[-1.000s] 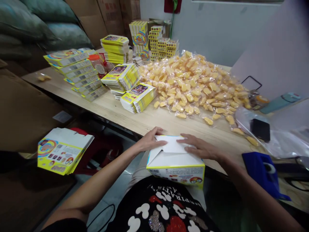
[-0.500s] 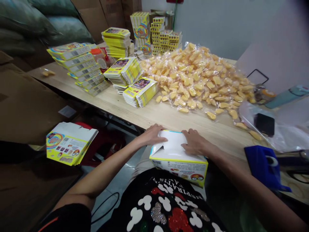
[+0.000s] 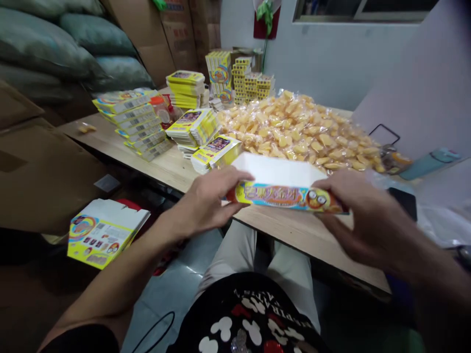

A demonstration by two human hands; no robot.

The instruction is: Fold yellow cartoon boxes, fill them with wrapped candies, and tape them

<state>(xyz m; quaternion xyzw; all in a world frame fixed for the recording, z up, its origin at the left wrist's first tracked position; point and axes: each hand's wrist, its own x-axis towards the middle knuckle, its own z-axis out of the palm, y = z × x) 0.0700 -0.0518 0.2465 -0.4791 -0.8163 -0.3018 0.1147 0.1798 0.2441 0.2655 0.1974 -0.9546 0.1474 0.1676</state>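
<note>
Grip of 2 hands, left (image 3: 206, 198) and right (image 3: 358, 215), part-open, thumbs and fingers round 1 printed box (image 3: 279, 189).

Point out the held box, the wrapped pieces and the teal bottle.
Box (image 3: 275, 195), head view: its printed side.
Wrapped pieces (image 3: 290, 127), head view: middle of the heap.
Teal bottle (image 3: 427, 164), head view: its body.

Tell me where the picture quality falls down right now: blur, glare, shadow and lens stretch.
Head view: left hand and right hand look softly smeared, probably by motion; head view: glints on the clear wrappers of the heaped yellow pieces; head view: deep shadow beneath the table; head view: sacks apparently stretched toward the left edge.
</note>
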